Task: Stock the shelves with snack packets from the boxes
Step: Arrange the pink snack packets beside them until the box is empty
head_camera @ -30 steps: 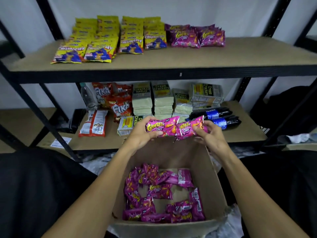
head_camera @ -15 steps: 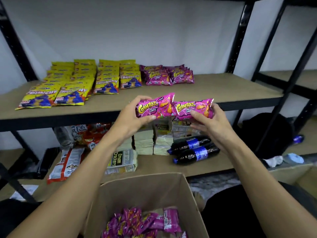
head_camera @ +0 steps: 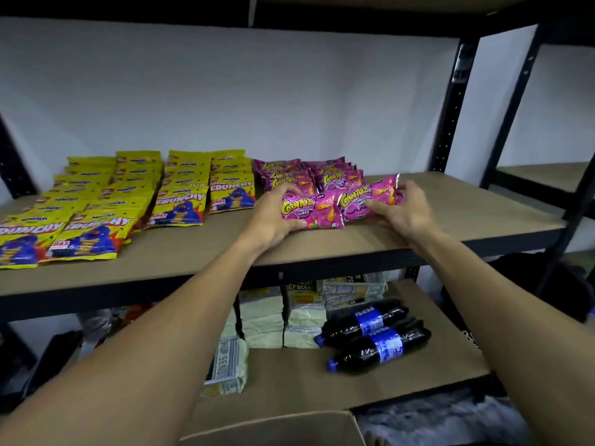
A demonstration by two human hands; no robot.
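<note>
Left hand [head_camera: 275, 218] is gripping the left packet [head_camera: 310, 210], right hand [head_camera: 401, 211] gripping the right packet [head_camera: 367, 201], both just in front of the pink stack [head_camera: 309, 175]; pushing in hard is probably risking knocking that stack askew.

On the upper shelf [head_camera: 450, 220], Crunchy packets [head_camera: 180, 204] fill the frame's left; the Corntoz stack [head_camera: 322, 175] sits just right of them, with two Corntoz packets [head_camera: 309, 210] side by side just in front of it. On the lower shelf [head_camera: 434, 349], at centre frame — cracker packs [head_camera: 302, 317], Pepsi bottles [head_camera: 380, 342] lying to their right.
</note>
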